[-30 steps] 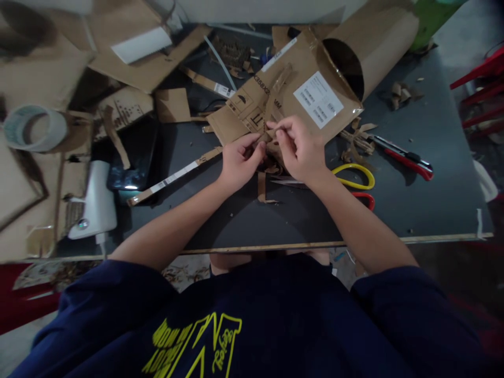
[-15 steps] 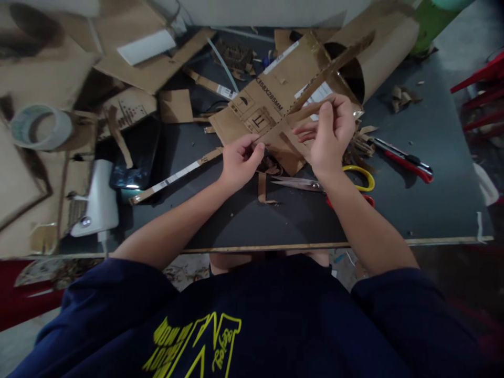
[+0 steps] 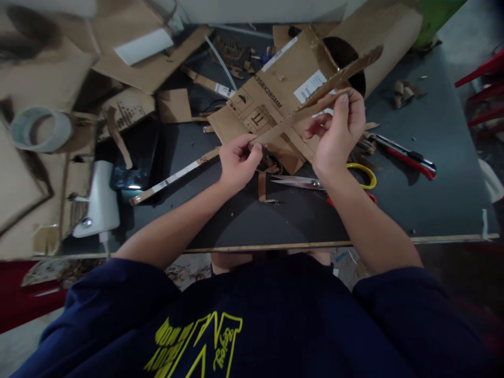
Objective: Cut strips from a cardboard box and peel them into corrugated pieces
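Note:
My left hand (image 3: 239,163) pinches the near end of a long narrow cardboard strip (image 3: 360,62), which slants up and away to the right. Along it, a thin brown paper layer (image 3: 289,123) stretches from my left fingertips to my right hand (image 3: 342,131). My right thumb and forefinger pinch its far end, with the other fingers curled loosely. Under both strips lies a printed cardboard sheet (image 3: 244,113) with a white label (image 3: 311,86). Scissors (image 3: 299,181) with yellow and red handles lie below my right hand, partly hidden by the wrist.
A red utility knife (image 3: 409,157) lies on the dark table at right. A cardboard tube (image 3: 388,47) is behind. On the left are a tape roll (image 3: 41,129), a white glue-gun-like device (image 3: 98,202), a black phone-like slab (image 3: 137,157) and cardboard pieces. Paper scraps (image 3: 268,184) lie near my left hand.
My right hand has moved slightly right and up, drawing the paper layer straighter. My left hand stays nearly in place, still pinching the strip's near end.

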`<move>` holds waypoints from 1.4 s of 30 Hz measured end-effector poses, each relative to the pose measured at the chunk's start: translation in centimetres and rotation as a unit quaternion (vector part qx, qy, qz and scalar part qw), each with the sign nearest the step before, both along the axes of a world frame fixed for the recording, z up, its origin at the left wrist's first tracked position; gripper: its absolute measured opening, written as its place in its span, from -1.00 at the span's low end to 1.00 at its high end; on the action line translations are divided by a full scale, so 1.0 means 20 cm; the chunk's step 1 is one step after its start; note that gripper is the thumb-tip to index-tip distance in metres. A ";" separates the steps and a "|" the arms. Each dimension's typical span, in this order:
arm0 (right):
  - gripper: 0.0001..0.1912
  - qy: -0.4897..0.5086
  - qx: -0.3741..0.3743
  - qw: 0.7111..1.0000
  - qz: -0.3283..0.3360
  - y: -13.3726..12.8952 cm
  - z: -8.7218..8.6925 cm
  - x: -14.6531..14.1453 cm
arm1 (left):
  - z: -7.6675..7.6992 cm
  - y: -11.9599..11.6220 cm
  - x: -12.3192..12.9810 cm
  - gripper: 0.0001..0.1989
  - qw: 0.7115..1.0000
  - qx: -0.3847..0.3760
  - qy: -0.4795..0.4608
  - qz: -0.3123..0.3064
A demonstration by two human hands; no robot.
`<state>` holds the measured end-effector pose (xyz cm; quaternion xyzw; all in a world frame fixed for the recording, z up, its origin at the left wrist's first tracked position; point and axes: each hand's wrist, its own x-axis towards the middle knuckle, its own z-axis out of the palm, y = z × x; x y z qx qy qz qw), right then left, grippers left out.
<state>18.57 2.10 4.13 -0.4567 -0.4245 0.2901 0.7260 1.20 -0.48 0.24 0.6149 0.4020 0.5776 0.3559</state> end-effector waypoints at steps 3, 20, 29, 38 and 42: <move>-0.76 0.018 0.000 1.000 0.005 0.00 0.00 0.00 | 0.00 0.00 0.00 -0.75 1.000 -0.006 -0.007 0.022; -0.86 0.125 -0.096 0.987 -0.017 0.03 0.04 0.02 | 0.03 -0.02 0.04 -0.86 1.000 0.029 0.001 -0.007; -0.74 0.205 -0.160 0.965 -0.041 0.06 0.07 0.02 | 0.04 -0.04 0.05 -0.83 0.998 0.050 0.026 -0.010; -0.76 0.222 -0.164 0.961 -0.026 0.08 0.03 0.05 | 0.03 -0.04 0.05 -0.84 0.999 0.037 0.025 -0.005; -0.78 0.227 -0.164 0.959 -0.038 0.09 0.03 0.05 | 0.04 -0.05 0.05 -0.84 0.999 0.041 0.025 -0.007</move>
